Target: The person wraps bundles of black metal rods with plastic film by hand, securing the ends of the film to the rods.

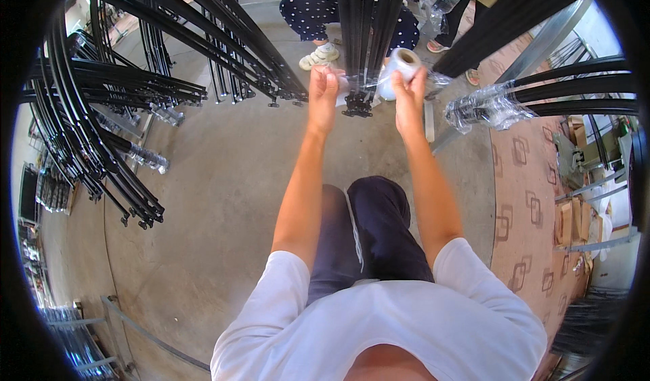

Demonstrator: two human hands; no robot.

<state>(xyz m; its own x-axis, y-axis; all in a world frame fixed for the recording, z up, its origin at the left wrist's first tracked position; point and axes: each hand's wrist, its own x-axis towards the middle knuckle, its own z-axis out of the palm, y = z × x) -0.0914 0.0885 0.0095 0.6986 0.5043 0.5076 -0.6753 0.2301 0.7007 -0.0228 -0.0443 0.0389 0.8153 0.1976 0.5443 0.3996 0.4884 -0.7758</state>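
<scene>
Bundle of black rods (361, 49) running toward 12 o'clock between the hands: right hand (409, 97) closed around a roll of clear film (398, 70) at 1 o'clock, left hand (323, 90) pinching the film's free end (352, 83) against the bundle at 11 o'clock.

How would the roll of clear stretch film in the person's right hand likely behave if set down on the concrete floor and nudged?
The roll of stretch film is a cylinder, so on its side it would probably roll. The right hand holds it up alone, suggesting it is fairly light. The film drawn to the left hand looks thin and floppy.
</scene>
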